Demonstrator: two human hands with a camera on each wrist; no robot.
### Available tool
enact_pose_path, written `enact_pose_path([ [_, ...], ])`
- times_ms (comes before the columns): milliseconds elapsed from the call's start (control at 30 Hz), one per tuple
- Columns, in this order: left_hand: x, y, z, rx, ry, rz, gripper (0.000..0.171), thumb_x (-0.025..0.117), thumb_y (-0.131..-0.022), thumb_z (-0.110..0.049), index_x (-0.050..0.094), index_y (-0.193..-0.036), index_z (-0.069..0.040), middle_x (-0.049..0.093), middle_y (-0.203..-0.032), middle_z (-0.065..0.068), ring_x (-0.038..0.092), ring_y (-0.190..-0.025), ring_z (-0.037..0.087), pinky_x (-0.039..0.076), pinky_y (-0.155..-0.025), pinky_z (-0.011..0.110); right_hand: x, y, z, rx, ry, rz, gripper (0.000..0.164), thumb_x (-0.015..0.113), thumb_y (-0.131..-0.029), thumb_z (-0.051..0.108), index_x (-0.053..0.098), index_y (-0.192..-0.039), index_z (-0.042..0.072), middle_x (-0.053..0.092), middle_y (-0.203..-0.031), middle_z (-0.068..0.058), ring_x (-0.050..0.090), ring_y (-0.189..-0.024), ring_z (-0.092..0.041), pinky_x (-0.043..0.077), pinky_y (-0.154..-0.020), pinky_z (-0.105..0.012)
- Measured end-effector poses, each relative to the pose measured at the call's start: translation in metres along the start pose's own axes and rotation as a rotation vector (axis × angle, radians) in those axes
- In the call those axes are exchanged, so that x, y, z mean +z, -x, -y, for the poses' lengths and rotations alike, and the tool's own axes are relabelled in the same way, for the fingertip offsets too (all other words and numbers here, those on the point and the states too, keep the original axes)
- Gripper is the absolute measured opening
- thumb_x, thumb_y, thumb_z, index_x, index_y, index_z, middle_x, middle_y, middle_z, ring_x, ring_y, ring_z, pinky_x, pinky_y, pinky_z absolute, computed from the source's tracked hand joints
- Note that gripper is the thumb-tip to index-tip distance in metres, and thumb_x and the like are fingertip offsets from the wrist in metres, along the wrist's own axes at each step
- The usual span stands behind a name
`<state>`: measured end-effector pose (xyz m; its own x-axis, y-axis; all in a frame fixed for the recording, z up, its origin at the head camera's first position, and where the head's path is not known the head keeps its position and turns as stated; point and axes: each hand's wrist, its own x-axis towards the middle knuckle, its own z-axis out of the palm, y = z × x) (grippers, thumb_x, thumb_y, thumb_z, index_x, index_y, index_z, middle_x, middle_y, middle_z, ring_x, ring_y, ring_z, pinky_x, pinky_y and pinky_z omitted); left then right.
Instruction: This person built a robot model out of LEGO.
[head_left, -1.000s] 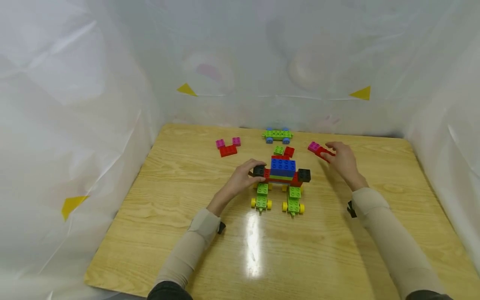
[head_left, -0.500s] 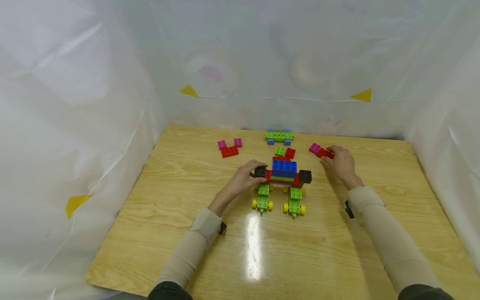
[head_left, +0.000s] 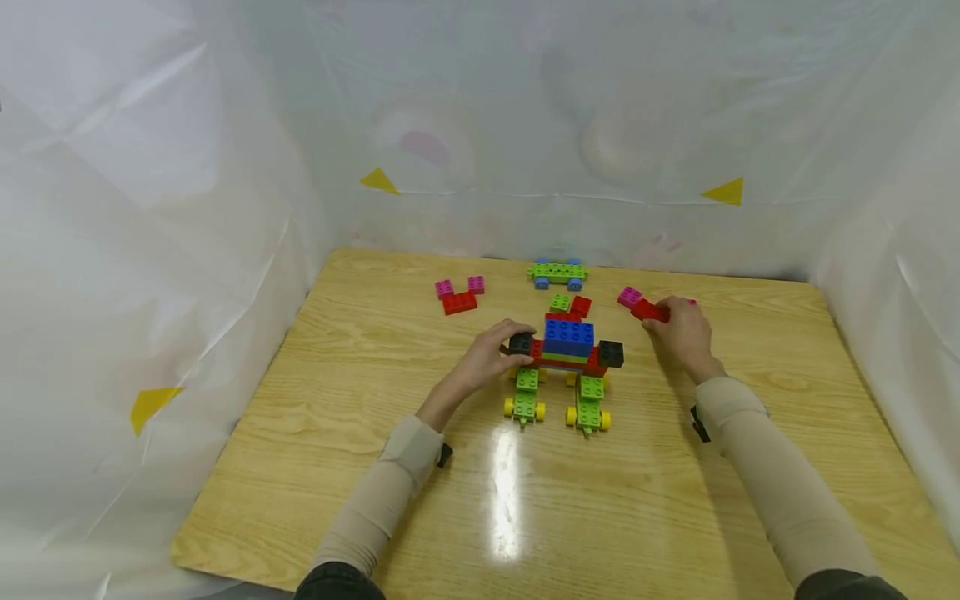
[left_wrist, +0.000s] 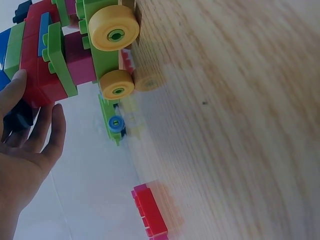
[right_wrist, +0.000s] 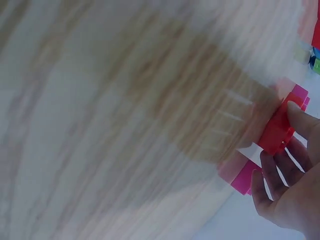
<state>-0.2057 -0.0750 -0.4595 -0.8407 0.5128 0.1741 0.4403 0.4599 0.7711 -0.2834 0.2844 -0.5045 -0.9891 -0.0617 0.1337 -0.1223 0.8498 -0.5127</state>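
Note:
A brick vehicle [head_left: 567, 354] stands mid-table: a blue block on top, red crosspieces, black end bricks, and two green bases with yellow wheels. My left hand [head_left: 483, 360] grips its left end, thumb and fingers around the black brick [head_left: 520, 342]. Farther right, my right hand [head_left: 686, 335] pinches a red brick [head_left: 648, 311] between thumb and fingers; the hand partly covers it. One pink brick [head_left: 630, 296] lies just left of the red brick. Another pink brick [head_left: 693, 302] peeks out behind the hand, and the right wrist view also shows it as a pink brick [right_wrist: 246, 177] by the fingertips.
Behind the vehicle lie a green brick [head_left: 560, 302] and a small red brick [head_left: 581, 307]. A green car base with blue wheels [head_left: 557, 273] sits near the back edge. At the back left is a red brick [head_left: 460, 302] with two pink bricks beside it. White sheeting surrounds the table.
My right fingers have closed on the red brick and pulled it slightly toward me, away from the left pink brick. A pink brick now shows behind the hand. My left hand keeps its grip.

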Motion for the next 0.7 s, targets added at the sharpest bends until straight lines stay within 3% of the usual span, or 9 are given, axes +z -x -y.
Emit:
enact_pose_path([
  [267,-0.002,-0.001,-0.001,0.009,-0.005,-0.001,0.045,0.067,-0.091,-0.014,0.053,-0.133,-0.003,0.058,-0.118,0.009,0.058,-0.102,0.021,0.051,-0.079,0.026,0.004,-0.002,0.004,-0.025,-0.032,0.027,0.057,0.071,-0.089,0.023,0.049,-0.133,-0.006,0.057,-0.119,-0.030,0.055,-0.100,-0.044,0.045,-0.083,-0.058],
  [533,-0.002,-0.003,-0.002,0.022,-0.004,0.014,0.044,0.066,-0.092,-0.015,0.053,-0.133,-0.002,0.057,-0.118,0.009,0.058,-0.102,0.023,0.051,-0.079,0.026,0.000,-0.002,0.008,-0.091,-0.064,0.010,0.042,0.069,-0.091,0.015,0.057,-0.126,-0.006,0.056,-0.122,-0.030,0.053,-0.105,-0.046,0.044,-0.087,-0.059],
  [700,-0.002,-0.001,-0.001,0.012,-0.015,0.007,0.044,0.067,-0.092,-0.015,0.054,-0.133,-0.005,0.058,-0.116,0.008,0.058,-0.101,0.019,0.051,-0.078,0.025,-0.014,0.000,0.027,-0.197,-0.143,-0.070,0.040,0.071,-0.088,0.015,0.061,-0.121,-0.006,0.060,-0.114,-0.027,0.056,-0.095,-0.040,0.046,-0.078,-0.053],
])
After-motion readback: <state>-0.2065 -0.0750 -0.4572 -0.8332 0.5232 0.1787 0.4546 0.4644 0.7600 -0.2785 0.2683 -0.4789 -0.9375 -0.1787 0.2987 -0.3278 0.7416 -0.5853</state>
